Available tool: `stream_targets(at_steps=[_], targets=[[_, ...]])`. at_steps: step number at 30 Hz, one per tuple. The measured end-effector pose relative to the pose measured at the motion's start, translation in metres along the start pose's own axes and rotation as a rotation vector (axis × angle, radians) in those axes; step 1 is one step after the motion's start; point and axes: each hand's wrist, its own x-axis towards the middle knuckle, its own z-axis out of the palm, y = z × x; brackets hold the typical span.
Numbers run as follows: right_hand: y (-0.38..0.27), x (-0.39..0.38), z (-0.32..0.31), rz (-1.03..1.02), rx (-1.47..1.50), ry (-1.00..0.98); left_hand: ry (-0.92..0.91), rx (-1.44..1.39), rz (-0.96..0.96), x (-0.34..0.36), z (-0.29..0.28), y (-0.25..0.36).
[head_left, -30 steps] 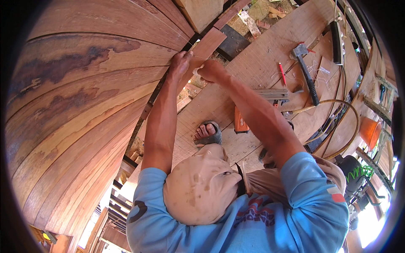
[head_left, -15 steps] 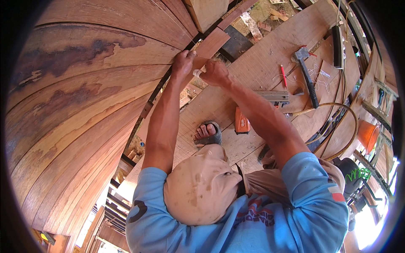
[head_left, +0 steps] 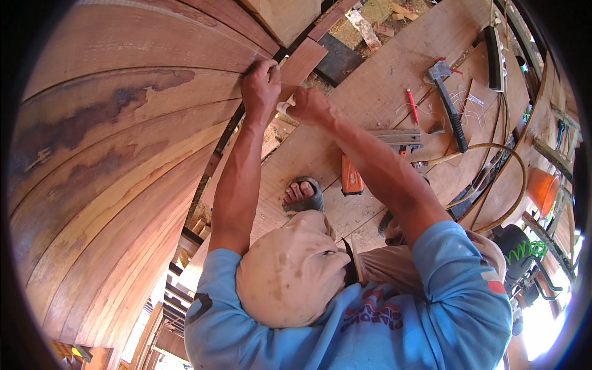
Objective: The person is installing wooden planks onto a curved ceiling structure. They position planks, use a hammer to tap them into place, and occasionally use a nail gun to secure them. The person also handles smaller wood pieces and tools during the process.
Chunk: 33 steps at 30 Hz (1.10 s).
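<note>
The left hand (head_left: pixel 261 89) has shifted up the right edge of the plank wall (head_left: pixel 154 129), fingers curled; whether they pinch anything I cannot tell. The right hand (head_left: pixel 310 106) still grips a white piece (head_left: pixel 283 108) near the reddish board (head_left: pixel 303 61), so the work centres on that edge.

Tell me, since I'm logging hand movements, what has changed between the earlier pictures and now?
The left hand has shifted a little farther from the person, up along the edge of the wooden planking. No new grasp or release is clear. The right hand stays nearly in place with the small white object; the hammer and red pencil lie as before.
</note>
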Motion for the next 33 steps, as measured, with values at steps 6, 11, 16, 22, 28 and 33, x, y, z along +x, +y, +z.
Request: stream_targets(at_steps=[6, 11, 16, 22, 28, 33], targets=[[0.003, -0.002, -0.009, 0.004, 0.133, -0.055, -0.050, 0.003, 0.002, -0.001, 0.002, 0.011], [0.002, -0.002, -0.003, 0.008, 0.045, 0.048, -0.070, 0.155, 0.001, 0.001, 0.008, -0.004], [-0.007, -0.006, -0.018, 0.042, 0.106, -0.074, -0.085, 0.204, 0.000, -0.001, 0.016, -0.006], [-0.011, -0.006, -0.017, -0.007, 0.082, -0.028, -0.091, 0.284, 0.007, 0.001, 0.027, -0.011], [0.001, 0.000, -0.004, -0.068, 0.120, 0.054, -0.075, 0.276, 0.028, 0.000, 0.032, -0.013], [0.011, 0.007, 0.006, -0.075, 0.042, 0.070, -0.096, 0.220, 0.025, 0.002, 0.033, -0.011]])
